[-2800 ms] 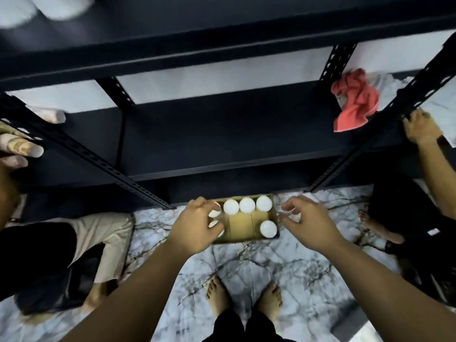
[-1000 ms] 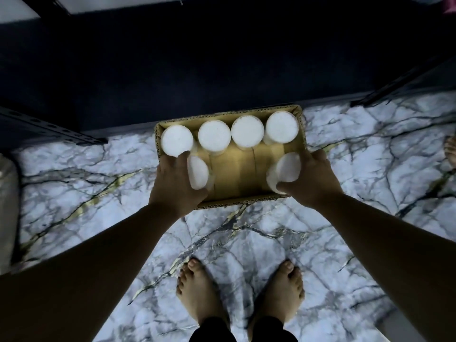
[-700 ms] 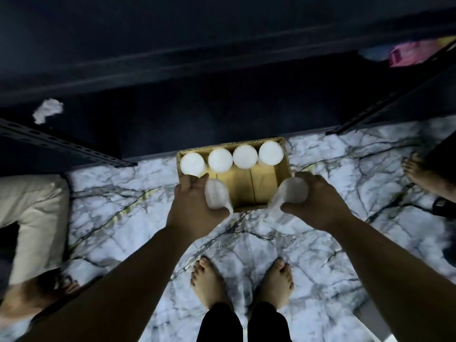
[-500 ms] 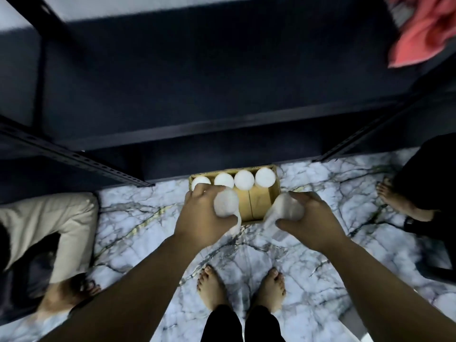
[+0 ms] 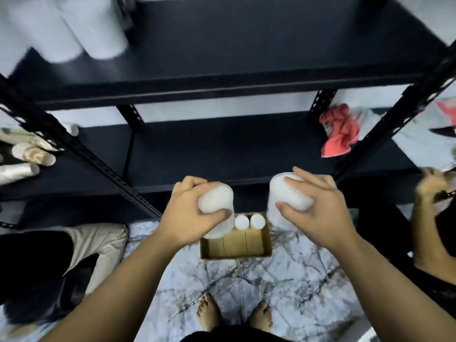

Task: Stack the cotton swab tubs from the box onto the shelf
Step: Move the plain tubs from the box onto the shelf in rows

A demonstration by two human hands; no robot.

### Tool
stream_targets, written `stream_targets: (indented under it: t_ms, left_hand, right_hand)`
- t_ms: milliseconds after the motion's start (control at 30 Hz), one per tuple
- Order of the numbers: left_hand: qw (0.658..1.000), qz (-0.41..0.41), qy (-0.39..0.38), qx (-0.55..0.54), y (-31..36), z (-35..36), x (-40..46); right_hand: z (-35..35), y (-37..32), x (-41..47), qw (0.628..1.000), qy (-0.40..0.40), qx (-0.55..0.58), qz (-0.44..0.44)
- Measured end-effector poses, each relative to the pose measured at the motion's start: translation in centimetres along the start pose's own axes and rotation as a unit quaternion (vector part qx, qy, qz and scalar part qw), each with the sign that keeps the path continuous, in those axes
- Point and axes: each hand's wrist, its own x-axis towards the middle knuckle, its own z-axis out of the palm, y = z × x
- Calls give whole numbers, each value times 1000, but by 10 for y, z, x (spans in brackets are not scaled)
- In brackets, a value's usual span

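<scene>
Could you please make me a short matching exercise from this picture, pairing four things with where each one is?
Things:
1. Left hand
2. Box
3. Pink cloth
4. Two white rolls

Places:
A. on the marble floor
B. top shelf, left end
C. gripping a tub
D. middle shelf, right end

Pairs: 1-C, 2-A, 3-D, 4-B

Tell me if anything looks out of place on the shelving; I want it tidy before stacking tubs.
One thing: a crumpled red cloth lies bunched at the right end of the middle shelf, unlike the white tubs standing on the top shelf.
</scene>
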Motion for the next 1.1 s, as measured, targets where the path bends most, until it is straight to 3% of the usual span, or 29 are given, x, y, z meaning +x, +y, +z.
stream_targets:
  t_ms: [233,567,667,900,1100]
  left_hand:
    - [990,52,127,-37,54,-64,-5]
    - [961,87,259,-39,86,-154,48]
    - [960,82,266,-27,84,-176,80]
    - [972,80,219,-3,62,-198,163]
    - [972,103,209,40,46,-214,213]
  right_hand:
    - [-51,-47,25,992,56,53,-98]
    - [-60,-130,113,969,110,77,-205]
    - [-57,-150,151,962,139,88,-219]
    - [-22,-175,232,971,102,61,-207]
    - [0,-180,276,973,131,31,-188]
